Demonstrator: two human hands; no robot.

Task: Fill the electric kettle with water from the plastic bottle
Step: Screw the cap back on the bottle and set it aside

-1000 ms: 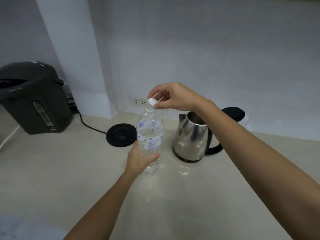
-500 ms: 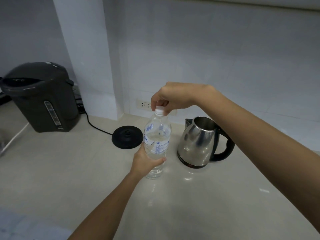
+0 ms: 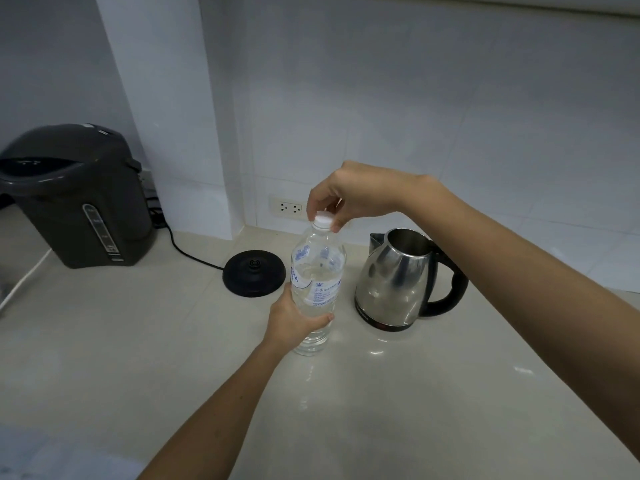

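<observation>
A clear plastic bottle [image 3: 317,271] with a blue-and-white label stands upright on the pale counter, partly filled with water. My left hand [image 3: 289,322] grips its lower body. My right hand [image 3: 349,195] reaches over from the right, fingertips pinched on the white cap [image 3: 323,219] at the bottle's neck. Right of the bottle stands a steel electric kettle [image 3: 394,282] with a black handle; its mouth is uncovered, and my forearm hides the area behind it. The kettle sits off its round black base [image 3: 254,273], which lies left of the bottle.
A dark grey hot-water dispenser [image 3: 78,199] stands at the back left, with a black cord [image 3: 188,252] running to the kettle base. A wall socket [image 3: 290,207] sits behind the bottle. White tiled walls close off the back of the counter [image 3: 398,393].
The camera view shifted, so everything sits a little lower and further right in view. My right hand turned on the cap, from fingers held loosely to a pinch. The bottle and kettle stayed in place.
</observation>
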